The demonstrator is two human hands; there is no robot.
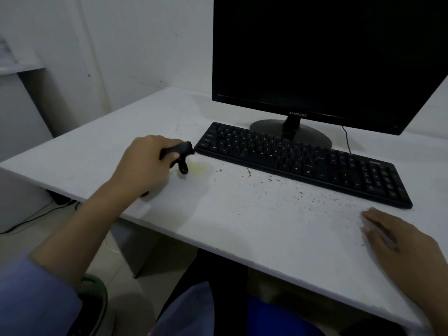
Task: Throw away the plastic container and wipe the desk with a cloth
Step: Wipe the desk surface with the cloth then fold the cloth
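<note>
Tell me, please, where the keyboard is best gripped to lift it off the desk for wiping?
By its two short ends, I'd say, one hand from each side. The keyboard is long, thin and lies flat, and the monitor stand crowds its back edge. The right hand lies open near the right end; the left hand holds a dark item by the left end.

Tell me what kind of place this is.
Probably a small office or home computer workstation. A Samsung monitor stands on a white desk against a bare wall, a black keyboard lies before it, and cables trail on the floor beneath.
</note>
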